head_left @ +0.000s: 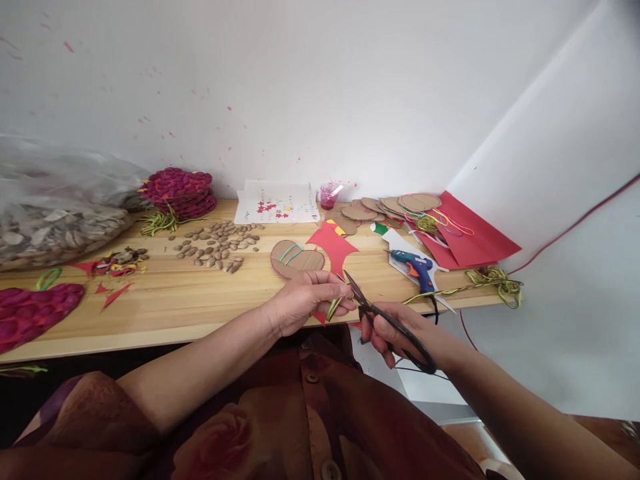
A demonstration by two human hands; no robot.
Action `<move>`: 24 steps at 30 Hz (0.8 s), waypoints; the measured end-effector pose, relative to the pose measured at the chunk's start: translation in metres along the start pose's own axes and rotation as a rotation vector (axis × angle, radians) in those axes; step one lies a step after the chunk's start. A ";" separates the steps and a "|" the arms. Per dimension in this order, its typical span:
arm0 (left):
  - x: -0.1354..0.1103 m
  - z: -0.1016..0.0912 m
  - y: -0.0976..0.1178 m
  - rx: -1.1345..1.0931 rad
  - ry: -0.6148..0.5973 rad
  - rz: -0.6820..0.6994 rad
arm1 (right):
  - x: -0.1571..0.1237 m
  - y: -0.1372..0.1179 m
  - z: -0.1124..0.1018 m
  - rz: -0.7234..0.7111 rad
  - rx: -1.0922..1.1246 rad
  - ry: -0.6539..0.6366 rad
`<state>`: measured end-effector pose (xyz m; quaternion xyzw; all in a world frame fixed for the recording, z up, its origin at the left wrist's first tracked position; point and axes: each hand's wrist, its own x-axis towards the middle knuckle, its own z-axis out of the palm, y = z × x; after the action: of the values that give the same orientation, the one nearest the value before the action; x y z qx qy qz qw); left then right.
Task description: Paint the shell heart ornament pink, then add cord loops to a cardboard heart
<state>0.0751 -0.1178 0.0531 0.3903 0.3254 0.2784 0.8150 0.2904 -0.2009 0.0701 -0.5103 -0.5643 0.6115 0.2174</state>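
My left hand (305, 300) is closed in a pinch on a short green-yellow cord (334, 308) and a small red paper scrap (320, 317), just over the front edge of the wooden table (200, 300). My right hand (395, 333) grips black scissors (373, 310) by the handles. The blades point up and left, and their tips reach the cord beside my left fingers. Just behind my hands lie a cardboard heart (297, 259) with cords on it and a cut red paper piece (333, 245).
A blue glue gun (415, 267), red paper sheets (470, 237), cardboard discs (390, 205) and tangled cords (495, 279) lie at the right. Scattered seeds (215, 245), a star sheet (277, 202), a pink cup (328, 196), magenta hearts (180, 192) and a plastic bag (55, 207) fill the left.
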 end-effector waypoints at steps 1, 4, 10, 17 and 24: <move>0.000 0.001 0.000 -0.014 0.000 0.001 | 0.000 0.000 -0.001 -0.003 0.003 -0.002; 0.002 0.004 0.004 -0.036 -0.011 0.019 | 0.001 -0.002 -0.004 -0.024 -0.003 -0.001; 0.007 0.013 0.023 0.023 -0.062 0.044 | -0.002 -0.020 -0.011 -0.081 -0.027 0.046; 0.013 0.018 0.034 0.097 -0.021 0.021 | -0.001 -0.025 -0.018 -0.074 -0.044 0.071; 0.014 0.011 0.028 0.118 -0.062 0.026 | 0.003 -0.023 -0.016 -0.099 0.020 0.078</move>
<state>0.0866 -0.0974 0.0768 0.4502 0.3107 0.2570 0.7967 0.2963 -0.1845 0.0923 -0.5029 -0.5737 0.5853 0.2745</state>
